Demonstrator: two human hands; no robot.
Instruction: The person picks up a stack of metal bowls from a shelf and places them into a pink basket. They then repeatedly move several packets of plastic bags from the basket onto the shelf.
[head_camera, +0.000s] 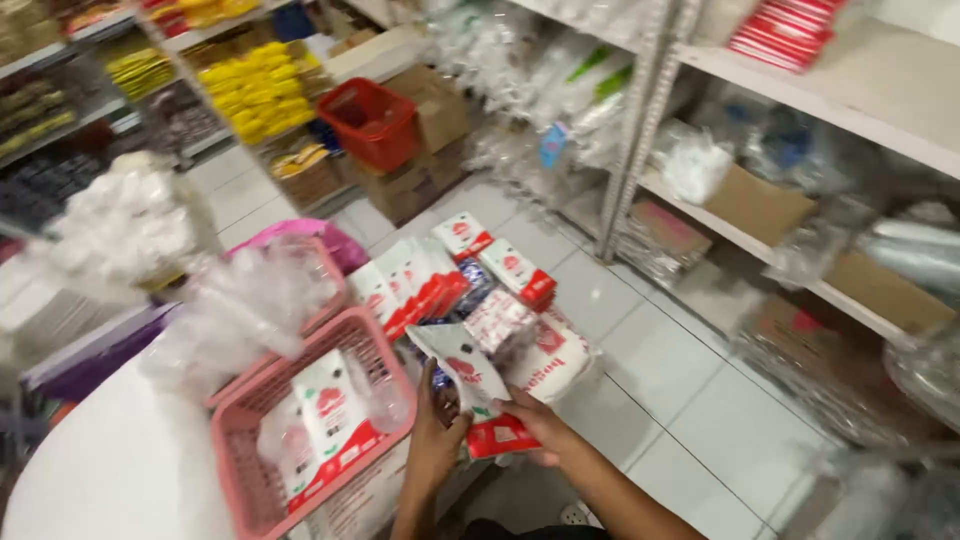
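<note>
Pink basket blocks left, packet pile ahead, tiled floor open on right

white tiled floor, red-and-white packets, cardboard boxes

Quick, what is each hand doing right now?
Left hand: closed on the red and white packet, gripping its left edge.
Right hand: closed on the same packet, holding its lower right end.

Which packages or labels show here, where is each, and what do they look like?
Flat packet: held by both the left hand and right hand; white with red end.
Matching packets: piled on the tiled floor; white and red.
Packet: in the pink basket; white, red emblem.
Red packs: stacked on the top right shelf.
Yellow packs: far shelf.
</note>
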